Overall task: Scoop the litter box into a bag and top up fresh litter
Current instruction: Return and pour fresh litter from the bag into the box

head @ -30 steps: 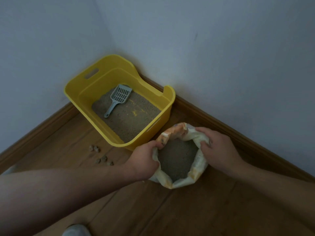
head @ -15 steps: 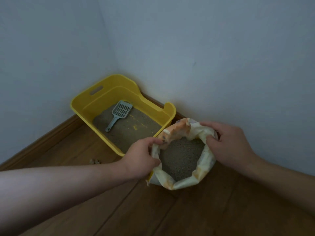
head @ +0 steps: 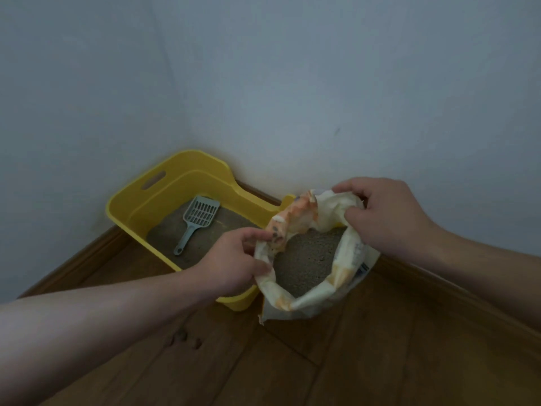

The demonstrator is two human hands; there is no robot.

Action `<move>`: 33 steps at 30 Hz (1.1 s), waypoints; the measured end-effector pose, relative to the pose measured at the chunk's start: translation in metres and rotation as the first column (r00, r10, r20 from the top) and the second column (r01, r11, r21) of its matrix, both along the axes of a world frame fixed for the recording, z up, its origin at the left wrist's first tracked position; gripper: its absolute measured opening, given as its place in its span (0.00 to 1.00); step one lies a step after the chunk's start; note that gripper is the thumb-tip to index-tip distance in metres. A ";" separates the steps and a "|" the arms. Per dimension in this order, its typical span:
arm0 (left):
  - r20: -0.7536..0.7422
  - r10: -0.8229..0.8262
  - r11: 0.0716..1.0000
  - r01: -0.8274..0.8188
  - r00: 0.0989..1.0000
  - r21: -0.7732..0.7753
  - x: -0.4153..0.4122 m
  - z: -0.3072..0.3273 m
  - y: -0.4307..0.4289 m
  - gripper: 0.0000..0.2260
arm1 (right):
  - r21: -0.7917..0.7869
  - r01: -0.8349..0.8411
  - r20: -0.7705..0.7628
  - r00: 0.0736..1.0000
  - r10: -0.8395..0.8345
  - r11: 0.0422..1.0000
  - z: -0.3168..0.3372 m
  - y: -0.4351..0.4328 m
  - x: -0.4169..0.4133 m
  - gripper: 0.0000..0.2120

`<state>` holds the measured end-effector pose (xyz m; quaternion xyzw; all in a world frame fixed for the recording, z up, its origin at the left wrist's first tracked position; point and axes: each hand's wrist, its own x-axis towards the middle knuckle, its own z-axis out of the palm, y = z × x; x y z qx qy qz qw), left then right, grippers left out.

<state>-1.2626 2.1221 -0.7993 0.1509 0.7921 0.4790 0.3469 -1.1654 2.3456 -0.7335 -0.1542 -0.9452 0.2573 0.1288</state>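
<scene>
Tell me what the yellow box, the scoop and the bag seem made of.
Yellow box: moulded plastic, smooth, seemingly matt; rounded rim, cut-out handle.
Scoop: grey plastic, likely rigid; slotted blade.
Bag: crumpled, printed; paper or plastic film, cannot tell.

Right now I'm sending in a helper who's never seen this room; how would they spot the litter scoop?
In the corner where the pale walls meet stands a yellow plastic litter box. On the grey litter inside lies a small grey-blue plastic scoop, head toward the wall. Its slotted head and thin handle match nothing else nearby.
</scene>
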 end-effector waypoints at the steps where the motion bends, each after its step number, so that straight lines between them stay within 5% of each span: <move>1: 0.010 -0.012 1.000 0.012 1.000 0.011 -0.005 -0.001 -0.002 0.24 | 0.001 0.008 0.010 1.000 -0.008 1.000 0.001 -0.003 -0.006 0.18; 10: 0.116 0.009 0.996 -0.020 0.993 0.089 -0.034 -0.024 -0.015 0.22 | 0.082 -0.015 0.140 0.990 0.004 0.997 0.022 -0.021 -0.050 0.17; 24: 0.095 0.117 0.988 -0.125 0.989 0.085 -0.049 -0.034 -0.021 0.21 | -0.013 -0.049 0.016 0.999 0.049 0.999 0.003 -0.039 -0.064 0.14; 33: 0.221 0.091 0.987 -0.117 0.971 0.109 -0.055 -0.037 -0.028 0.24 | -0.088 -0.095 0.041 0.994 0.099 0.992 0.009 -0.052 -0.086 0.12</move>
